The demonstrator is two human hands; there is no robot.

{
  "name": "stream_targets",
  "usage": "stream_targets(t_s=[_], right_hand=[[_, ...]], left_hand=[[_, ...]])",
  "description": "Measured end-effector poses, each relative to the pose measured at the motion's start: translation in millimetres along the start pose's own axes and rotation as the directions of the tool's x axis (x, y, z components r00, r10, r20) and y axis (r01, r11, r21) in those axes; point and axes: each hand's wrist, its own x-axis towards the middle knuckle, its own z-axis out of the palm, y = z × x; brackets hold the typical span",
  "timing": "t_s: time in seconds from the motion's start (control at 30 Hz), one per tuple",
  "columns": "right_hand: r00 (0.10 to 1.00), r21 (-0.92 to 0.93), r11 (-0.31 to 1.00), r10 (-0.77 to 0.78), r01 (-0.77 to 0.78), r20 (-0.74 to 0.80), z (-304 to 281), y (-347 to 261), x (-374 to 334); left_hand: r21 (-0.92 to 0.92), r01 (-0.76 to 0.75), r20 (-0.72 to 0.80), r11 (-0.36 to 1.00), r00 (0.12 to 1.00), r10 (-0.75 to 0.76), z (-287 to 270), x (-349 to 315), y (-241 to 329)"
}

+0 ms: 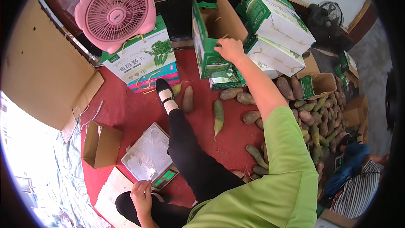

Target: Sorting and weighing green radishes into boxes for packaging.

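Note:
My right hand [231, 50] reaches far forward, its fingers closed over the near rim of an open green cardboard box [216, 64]. Inside, the box's brown cardboard and a bit of yellow cord show. It stands on another green and white box [228, 80]. Close to my bent knee, my left hand [141, 195] hangs with fingers curled in, and I see nothing in them. Beside it on the red floor covering lies a digital scale [148, 154] with a plastic-covered plate and lit green display. A single green radish [218, 117] lies in front of me.
A pink fan [117, 15] tops stacked boxes [141, 61] at the far left. White-green cartons [278, 21] are stacked far right, above a heap of radishes [322, 116]. A small brown box [103, 145] stands left of the scale. Another person [354, 185] sits at right.

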Motion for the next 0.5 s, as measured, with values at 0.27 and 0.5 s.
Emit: stream_targets(t_s=[0.27, 0.5], right_hand=[[0.982, 0.412, 0.892, 0.164, -0.186, 0.09, 23.7, 17.2, 13.8], [0.993, 0.452, 0.888, 0.11, -0.084, -0.032, 14.2, -60.8, 41.1]], left_hand=[[0.007, -0.034, 0.0, 0.999, 0.999, 0.034, 3.0, 0.4, -4.2], [-0.008, 0.006, 0.006, 1.0, 1.0, -0.005, 8.0, -5.9, -17.6]])
